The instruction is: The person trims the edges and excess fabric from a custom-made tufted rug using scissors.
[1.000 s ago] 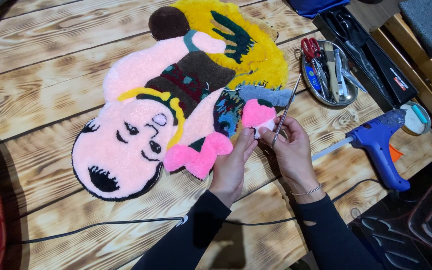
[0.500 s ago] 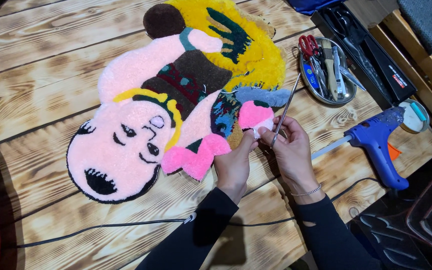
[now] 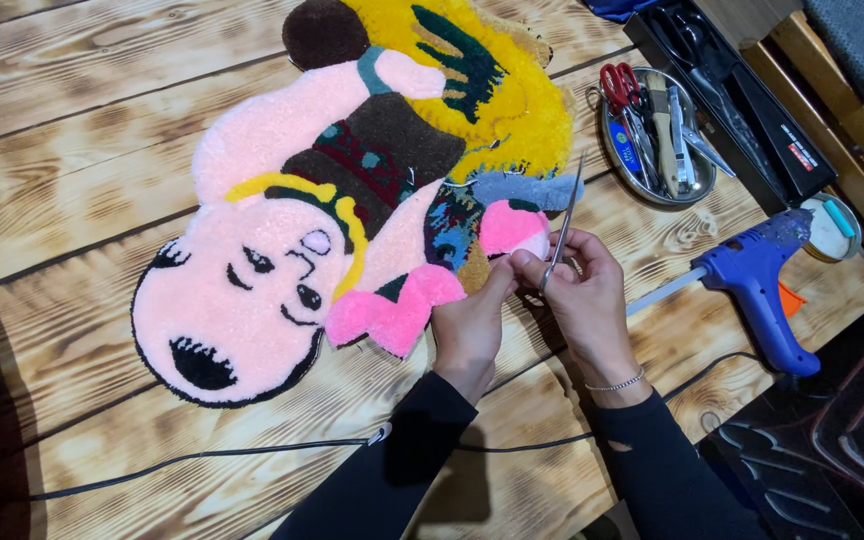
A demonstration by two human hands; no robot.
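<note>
A tufted rug (image 3: 282,250) shaped like a pink cartoon figure with yellow, brown and blue patches lies on the wooden table (image 3: 72,150). My left hand (image 3: 469,325) pinches the rug's edge beside its small pink foot (image 3: 512,227). My right hand (image 3: 582,290) grips slim metal scissors (image 3: 562,225), blades pointing up and away, close against that pink foot. Both sleeves are black, and a thin bracelet sits on my right wrist.
A round metal tray (image 3: 657,140) with red-handled scissors and other tools sits at the back right, beside a long black case (image 3: 742,100). A blue glue gun (image 3: 757,285) lies right of my hands. A black cable (image 3: 202,450) crosses the table's near side.
My hands have closed in on the pink foot. The white scrap seen between my fingers earlier no longer shows. The view shifted slightly.
</note>
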